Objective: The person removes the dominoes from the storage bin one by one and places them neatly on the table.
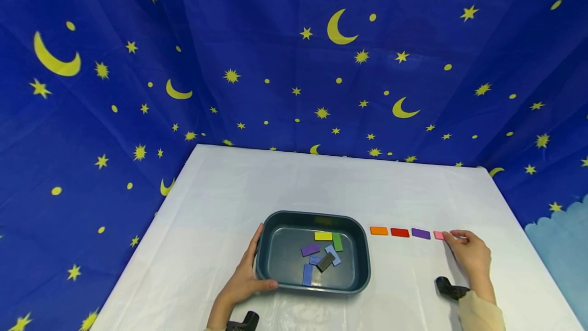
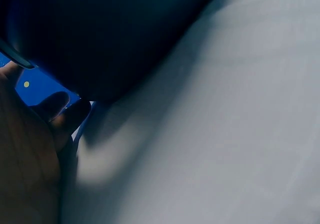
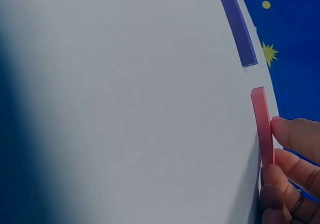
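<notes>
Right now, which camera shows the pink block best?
The right wrist view: the pink block looks large, mostly uncovered. The head view shows it small, partly hidden by the right hand; the left wrist view doesn't show it.

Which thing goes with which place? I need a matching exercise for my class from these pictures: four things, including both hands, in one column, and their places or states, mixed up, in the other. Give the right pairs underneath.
Things
1. orange block
2. left hand
3. yellow block
4. right hand

Places and states
A. lying inside the tray
B. pinching the pink block
C. flat on the table, the block there nearest the tray
D. holding the tray at its side

Right pairs: 1-C, 2-D, 3-A, 4-B
</notes>
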A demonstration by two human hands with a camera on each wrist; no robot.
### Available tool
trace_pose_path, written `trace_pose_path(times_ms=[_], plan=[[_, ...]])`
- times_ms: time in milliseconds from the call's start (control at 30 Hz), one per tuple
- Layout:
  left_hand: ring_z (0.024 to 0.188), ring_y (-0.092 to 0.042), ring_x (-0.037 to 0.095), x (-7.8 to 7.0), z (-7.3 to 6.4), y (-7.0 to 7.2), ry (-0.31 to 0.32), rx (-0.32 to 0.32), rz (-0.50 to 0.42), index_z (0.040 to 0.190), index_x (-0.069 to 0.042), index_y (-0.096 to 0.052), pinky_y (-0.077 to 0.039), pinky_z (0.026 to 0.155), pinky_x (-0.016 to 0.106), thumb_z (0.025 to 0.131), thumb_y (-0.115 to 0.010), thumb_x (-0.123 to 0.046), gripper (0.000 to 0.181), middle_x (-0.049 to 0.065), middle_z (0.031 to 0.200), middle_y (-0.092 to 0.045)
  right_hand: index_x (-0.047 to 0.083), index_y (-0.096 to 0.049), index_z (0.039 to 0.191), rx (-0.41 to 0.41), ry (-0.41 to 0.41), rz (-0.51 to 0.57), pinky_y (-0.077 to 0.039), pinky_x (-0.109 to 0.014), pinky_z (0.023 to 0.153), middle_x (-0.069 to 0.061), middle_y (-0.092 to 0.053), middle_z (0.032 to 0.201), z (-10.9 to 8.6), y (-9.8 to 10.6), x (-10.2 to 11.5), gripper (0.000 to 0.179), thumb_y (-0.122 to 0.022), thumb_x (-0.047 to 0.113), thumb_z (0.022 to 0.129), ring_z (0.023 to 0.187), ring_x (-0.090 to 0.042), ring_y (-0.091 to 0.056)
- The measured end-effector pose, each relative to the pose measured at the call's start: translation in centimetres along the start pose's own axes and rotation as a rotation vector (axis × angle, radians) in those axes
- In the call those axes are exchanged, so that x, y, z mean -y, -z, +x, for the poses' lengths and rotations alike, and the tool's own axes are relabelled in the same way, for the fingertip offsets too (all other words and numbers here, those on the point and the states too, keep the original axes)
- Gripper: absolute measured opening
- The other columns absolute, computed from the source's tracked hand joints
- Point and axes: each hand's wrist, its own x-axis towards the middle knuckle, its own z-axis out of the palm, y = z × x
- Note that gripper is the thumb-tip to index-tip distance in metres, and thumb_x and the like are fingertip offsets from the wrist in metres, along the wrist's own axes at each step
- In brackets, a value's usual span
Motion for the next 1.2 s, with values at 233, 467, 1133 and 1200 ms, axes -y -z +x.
trace_pose_path(times_ms=[233, 467, 1133, 1200], plan=[[0.139, -0.015, 0.029, 0.1, 0.1, 0.0, 0.001, 0.003, -0.008, 0.154, -0.031, -0.004, -0.014, 0.102, 0.064, 0.062, -0.088, -0.030, 0.124, -0.004, 0.157, -0.008, -0.006, -0.063, 0.106, -0.015, -0.009, 0.020, -0.036, -0.038, 0.063, -0.012, -0.061, 0.076, -0.1, 0.0, -0.3, 0.043, -0.061, 0.034, 0.090, 0.071, -0.028, -0.053], [0.139, -0.015, 0.029, 0.1, 0.1, 0.0, -0.004, 0.004, -0.010, 0.153, -0.032, -0.004, -0.014, 0.102, 0.064, 0.062, -0.088, -0.030, 0.124, -0.005, 0.157, -0.008, -0.005, -0.060, 0.112, -0.009, -0.002, 0.014, -0.038, -0.040, 0.066, -0.019, -0.062, 0.084, -0.4, 0.0, -0.2, 0.044, -0.058, 0.035, 0.093, 0.081, -0.036, -0.055], [0.138, -0.017, 0.034, 0.1, 0.1, 0.0, -0.019, 0.000, -0.006, 0.154, -0.031, -0.005, -0.016, 0.100, 0.067, 0.064, -0.087, -0.031, 0.122, 0.000, 0.158, -0.009, -0.001, -0.068, 0.097, 0.004, 0.376, -0.027, -0.038, -0.031, 0.051, -0.008, -0.062, 0.076, -2.3, -1.1, 9.5, 0.028, -0.066, 0.026, 0.090, 0.061, -0.020, -0.054], [0.138, -0.017, 0.034, 0.2, 0.1, 0.0, -0.021, -0.002, 0.000, 0.154, -0.031, -0.005, -0.016, 0.099, 0.067, 0.064, -0.088, -0.030, 0.122, 0.000, 0.158, -0.009, 0.000, -0.069, 0.094, 0.024, 0.434, -0.004, -0.040, -0.031, 0.051, -0.007, -0.062, 0.075, -2.7, -1.5, 11.5, 0.027, -0.067, 0.026, 0.089, 0.061, -0.019, -0.054]])
